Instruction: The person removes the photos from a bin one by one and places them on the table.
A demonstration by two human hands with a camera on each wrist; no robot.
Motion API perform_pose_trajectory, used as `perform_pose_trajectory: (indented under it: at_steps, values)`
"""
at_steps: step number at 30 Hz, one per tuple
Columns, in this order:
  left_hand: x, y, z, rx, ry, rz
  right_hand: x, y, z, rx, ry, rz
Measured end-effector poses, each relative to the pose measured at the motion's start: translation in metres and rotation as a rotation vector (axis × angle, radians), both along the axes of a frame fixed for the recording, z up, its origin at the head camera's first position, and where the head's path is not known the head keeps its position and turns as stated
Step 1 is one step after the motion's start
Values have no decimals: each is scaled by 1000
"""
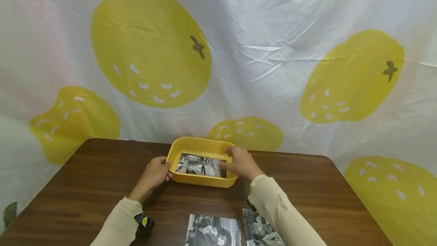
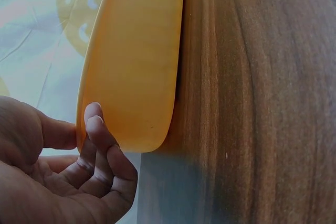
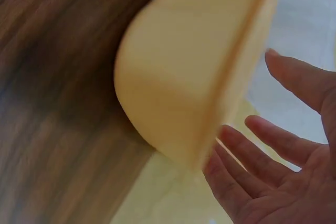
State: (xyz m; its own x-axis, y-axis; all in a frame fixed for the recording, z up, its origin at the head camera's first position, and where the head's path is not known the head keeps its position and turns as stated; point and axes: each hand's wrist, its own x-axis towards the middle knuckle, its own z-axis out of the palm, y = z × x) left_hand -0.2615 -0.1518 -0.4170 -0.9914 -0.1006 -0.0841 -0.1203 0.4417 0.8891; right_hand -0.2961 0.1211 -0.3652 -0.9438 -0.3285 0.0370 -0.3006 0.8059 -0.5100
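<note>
A yellow plastic tray point(image 1: 201, 180) with rounded corners sits near the far edge of the table. In it lies a black-and-white photo print point(image 1: 196, 165). My left hand point(image 1: 153, 174) pinches the tray's left end, thumb at the rim and fingers curled against the outer wall in the left wrist view point(image 2: 68, 169). At the tray's right end, my right hand point(image 1: 241, 162) reaches over the rim, its thumb overlapping the print in the head view. Its fingers are spread and loosely bent beside the rim in the right wrist view point(image 3: 273, 166).
Two more black-and-white prints, one of close faces point(image 1: 213, 231) and one partly behind the right sleeve point(image 1: 260, 231), lie at the table's near side. Behind the brown wooden table point(image 1: 307, 185) hangs a white cloth point(image 1: 252, 86) with yellow fruit shapes.
</note>
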Motion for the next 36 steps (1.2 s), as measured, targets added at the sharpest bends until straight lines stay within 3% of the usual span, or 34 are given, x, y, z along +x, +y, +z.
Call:
perform_pose_trajectory:
  at_steps: [7, 11, 17, 20, 27, 36]
  values:
    - [-1, 1, -1, -2, 12, 4, -15, -20, -24, 63, -20, 46]
    - [-2, 0, -1, -4, 7, 6, -20, -29, -34, 98, -28, 22]
    - [-2, 0, -1, -6, -1, 5, -31, -38, -50, 232, -8, -45]
    - [-1, 0, -2, -9, -2, 6, -32, -40, -52, 278, -10, -81]
    - [-1, 2, -1, 1, 0, 6, -31, -42, -51, 280, -35, -141]
    - [-1, 1, -2, 13, 14, 5, -31, -43, -51, 258, -14, -155]
